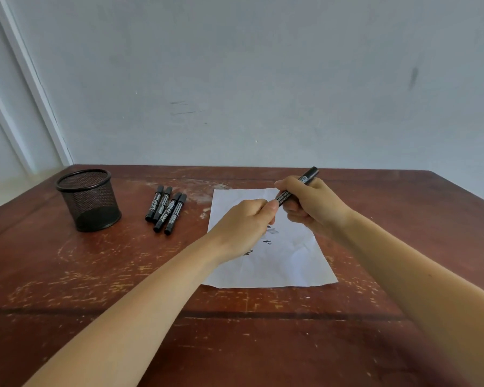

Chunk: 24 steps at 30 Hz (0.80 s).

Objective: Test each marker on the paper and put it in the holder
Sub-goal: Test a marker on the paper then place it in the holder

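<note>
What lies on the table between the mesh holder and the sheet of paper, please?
Four black markers lie side by side on the table between the holder and the paper, as the head view shows.

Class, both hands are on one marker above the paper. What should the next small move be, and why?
Probably pull the cap off with the left hand. It pinches the lower end of the marker, which the right hand grips above the paper; the holder looks empty. The cap itself is hidden, and the paper already bears scribbles, so this may be recapping instead.
</note>
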{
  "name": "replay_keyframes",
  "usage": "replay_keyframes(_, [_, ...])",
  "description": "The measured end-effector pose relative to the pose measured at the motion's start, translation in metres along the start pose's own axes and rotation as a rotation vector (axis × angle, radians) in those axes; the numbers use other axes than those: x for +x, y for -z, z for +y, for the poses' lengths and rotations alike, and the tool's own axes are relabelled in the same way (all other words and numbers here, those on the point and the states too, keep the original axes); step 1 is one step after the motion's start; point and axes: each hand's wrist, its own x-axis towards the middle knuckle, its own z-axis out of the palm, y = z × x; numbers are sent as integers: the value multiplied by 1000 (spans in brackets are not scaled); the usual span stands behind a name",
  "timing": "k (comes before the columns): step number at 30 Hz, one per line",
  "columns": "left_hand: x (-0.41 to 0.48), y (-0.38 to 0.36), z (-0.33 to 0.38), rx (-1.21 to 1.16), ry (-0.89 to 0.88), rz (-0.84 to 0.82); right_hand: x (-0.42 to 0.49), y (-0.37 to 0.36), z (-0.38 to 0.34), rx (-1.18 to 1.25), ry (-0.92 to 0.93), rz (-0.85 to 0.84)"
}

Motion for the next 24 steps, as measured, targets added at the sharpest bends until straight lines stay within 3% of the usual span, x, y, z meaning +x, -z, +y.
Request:
replay_keyframes(4, [1,2,1,-349,150,-131,5,4,-5,-28,51,-57])
replay_keyframes(8, [1,10,-4,-454,220,-201,10,8,-14,-126,70,-45])
replay_keyframes(11, [3,24,-19,-489,282,-136,15,20,-12,-66,26,90])
replay_keyframes(14, [3,40,-39,-227,250,7,22,35,-3,30,-43,225])
replay_keyframes(16, [5,47,-51,84,188,77,29,39,4,14,-93,211])
replay_keyframes(19, [10,47,-65,358,97,94,46,31,16,-30,-116,146])
replay_keyframes(24, [18,46,-84,504,62,38,96,-2,46,-132,-108,173])
